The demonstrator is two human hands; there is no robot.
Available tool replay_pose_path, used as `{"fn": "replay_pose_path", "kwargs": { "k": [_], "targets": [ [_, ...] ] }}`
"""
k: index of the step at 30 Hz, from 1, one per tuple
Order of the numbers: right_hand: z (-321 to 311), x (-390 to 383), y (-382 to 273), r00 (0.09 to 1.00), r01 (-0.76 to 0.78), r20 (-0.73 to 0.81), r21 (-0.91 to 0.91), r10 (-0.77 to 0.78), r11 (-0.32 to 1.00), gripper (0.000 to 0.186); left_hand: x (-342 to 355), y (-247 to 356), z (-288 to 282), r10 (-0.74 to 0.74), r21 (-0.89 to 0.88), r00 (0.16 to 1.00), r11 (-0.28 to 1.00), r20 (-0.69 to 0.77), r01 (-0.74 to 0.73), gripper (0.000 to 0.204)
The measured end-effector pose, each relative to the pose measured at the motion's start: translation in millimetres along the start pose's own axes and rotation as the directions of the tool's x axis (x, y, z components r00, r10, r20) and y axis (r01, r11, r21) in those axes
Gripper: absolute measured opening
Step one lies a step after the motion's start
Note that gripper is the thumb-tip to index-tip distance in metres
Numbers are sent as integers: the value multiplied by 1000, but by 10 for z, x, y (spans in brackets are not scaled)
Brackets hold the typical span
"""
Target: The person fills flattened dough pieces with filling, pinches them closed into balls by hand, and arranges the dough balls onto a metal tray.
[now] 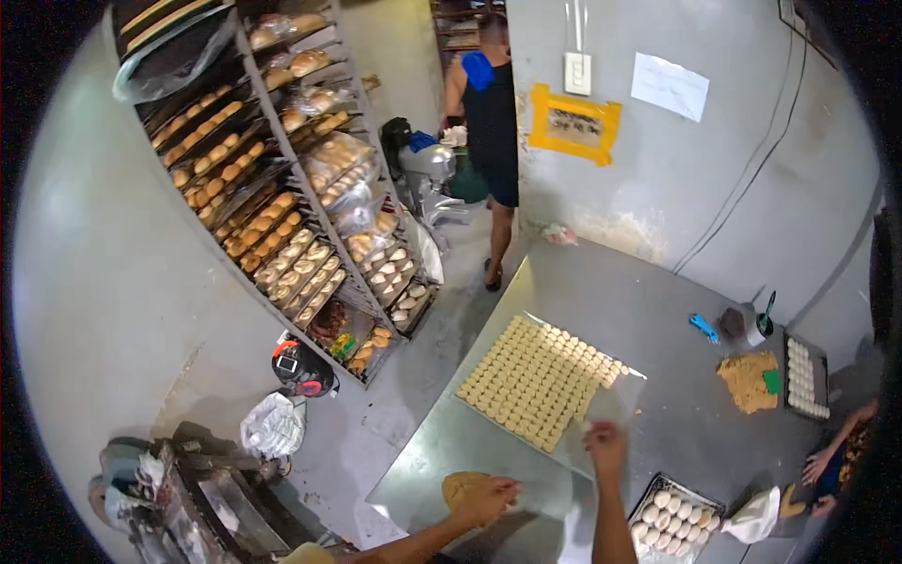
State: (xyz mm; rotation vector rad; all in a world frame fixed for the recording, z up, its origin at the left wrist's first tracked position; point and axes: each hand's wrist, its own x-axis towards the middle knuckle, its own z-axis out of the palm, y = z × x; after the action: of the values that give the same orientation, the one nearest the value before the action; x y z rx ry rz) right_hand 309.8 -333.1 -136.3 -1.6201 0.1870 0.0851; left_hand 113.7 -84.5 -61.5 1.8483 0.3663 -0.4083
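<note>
My left hand (490,500) is at the near edge of the metal table, its fingers curled together beside a flat tan lump of dough (458,487). Whatever sits between those fingers is too small to make out. My right hand (604,444) hovers over the near right corner of a sheet tray holding close rows of small pale dough pieces (528,381). Its fingers are bent and pinched together, slightly blurred, and hide anything they hold. Dough pieces cover most of the tray; a bare strip of the tray (611,406) shows beside my right hand.
Round dough balls fill a dark tray (675,515) at the near right. Beyond lie a crumbly tan slab (749,381), a green scraper (771,381), a blue tool (703,327) and another tray (808,378). Another person's hands (827,461) show far right. Bread racks (272,179) stand left.
</note>
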Motion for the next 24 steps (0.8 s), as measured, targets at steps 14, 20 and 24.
{"fn": "replay_pose_path", "kwargs": {
  "k": [14,20,24],
  "targets": [
    [399,-2672,-1204,981,162,63,264,-185,951,19,-668,353,-152,164,-736,945,668,285,106,29],
    [481,-2954,-1316,980,-134,159,99,117,986,25,-836,38,-485,312,-612,840,790,445,31,27],
    [734,-3230,-1132,974,-153,185,99,133,983,23,-1072,-189,-683,204,-556,864,825,460,101,22]
  ]
}}
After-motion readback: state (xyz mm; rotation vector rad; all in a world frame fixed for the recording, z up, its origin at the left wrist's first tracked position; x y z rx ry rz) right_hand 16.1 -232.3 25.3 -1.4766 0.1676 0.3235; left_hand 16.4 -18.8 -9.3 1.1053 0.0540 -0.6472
